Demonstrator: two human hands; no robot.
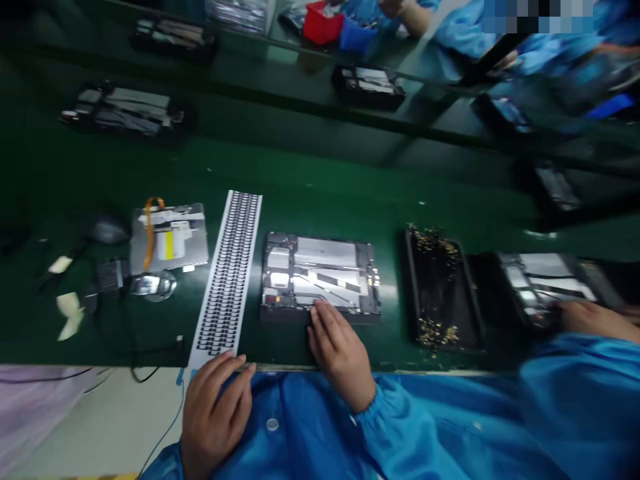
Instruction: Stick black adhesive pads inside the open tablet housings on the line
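An opened tablet chassis (320, 277) lies on the green belt in front of me. My right hand (337, 347) rests on its near edge, fingers stretched flat and together, holding nothing. My left hand (215, 407) sits at the table's front edge with its fingers curled over the near end of a long white sticker strip (230, 273) covered in small black pads. I cannot make out whether it pinches the strip or only touches it.
A metal plate (170, 237) with an orange flex lies left of the strip, near a cable and small parts. A black tray (443, 290) with gold screws sits to the right. A co-worker's hand (595, 320) touches another chassis (547, 283). More units lie further back.
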